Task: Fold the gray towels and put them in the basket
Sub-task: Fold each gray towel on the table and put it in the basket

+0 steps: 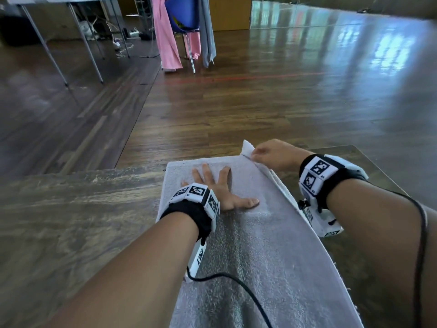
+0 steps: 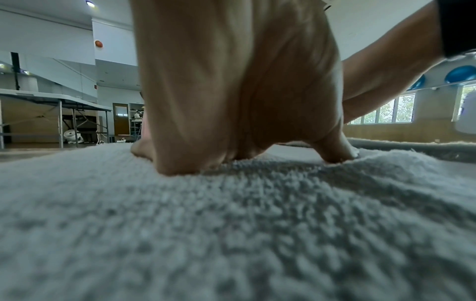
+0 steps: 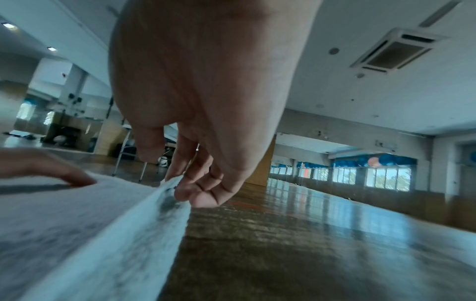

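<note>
Gray terry cloth covers the middle of the wooden table [image 1: 71, 209]: one gray towel [image 1: 272, 245] lies stretched out lengthwise, running from its far end under the hands back toward the person's body.

The left hand [image 1: 220, 185] lies flat on the towel near its far end, fingers spread and straight, thumb stuck out toward the right hand, palm pressing the pile down. In the left wrist view the heel of this hand [image 2: 231, 101] sinks into the nap of the towel [image 2: 231, 224], and the thumb digs in just beside it.

The right hand [image 1: 274, 155] is at the towel's far corner, on the thumb side of the left hand and a little beyond it. Its thumb and fingers pinch the towel's long edge and hold the corner lifted off the table, so a narrow strip of cloth stands up along that side. The right wrist view shows the fingers [image 3: 190, 177] curled around the raised edge of the towel [image 3: 103, 234], with bare table [image 3: 283, 244] on the outer side of the hand.

Black cables run from the wrist cameras, one of them lying across the towel behind the left hand. Beyond both hands, past the table's far edge, a chair [image 1: 186, 27] draped with pink and gray cloths stands on the wooden floor [image 1: 283, 91], well apart from the towel.
</note>
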A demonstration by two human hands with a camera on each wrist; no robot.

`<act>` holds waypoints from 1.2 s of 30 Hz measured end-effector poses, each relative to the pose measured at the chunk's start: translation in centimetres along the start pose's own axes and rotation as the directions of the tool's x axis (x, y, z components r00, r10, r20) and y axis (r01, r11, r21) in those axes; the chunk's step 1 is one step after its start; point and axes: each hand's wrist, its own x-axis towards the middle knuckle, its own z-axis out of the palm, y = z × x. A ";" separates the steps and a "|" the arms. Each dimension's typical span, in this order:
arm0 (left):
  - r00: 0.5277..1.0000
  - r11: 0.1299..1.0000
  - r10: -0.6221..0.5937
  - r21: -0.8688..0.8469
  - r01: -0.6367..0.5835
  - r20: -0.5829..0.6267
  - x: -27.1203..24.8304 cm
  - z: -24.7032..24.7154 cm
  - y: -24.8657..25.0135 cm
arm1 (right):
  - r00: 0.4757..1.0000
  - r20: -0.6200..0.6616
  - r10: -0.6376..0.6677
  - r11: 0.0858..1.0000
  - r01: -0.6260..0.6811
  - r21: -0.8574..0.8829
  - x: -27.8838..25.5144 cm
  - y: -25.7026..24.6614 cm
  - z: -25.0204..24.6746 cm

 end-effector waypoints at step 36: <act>0.999 0.998 -0.046 0.039 0.045 0.020 -0.8 -0.7 0.7 | 0.905 -0.360 0.226 0.974 -0.209 0.087 -0.3 4.4 0.1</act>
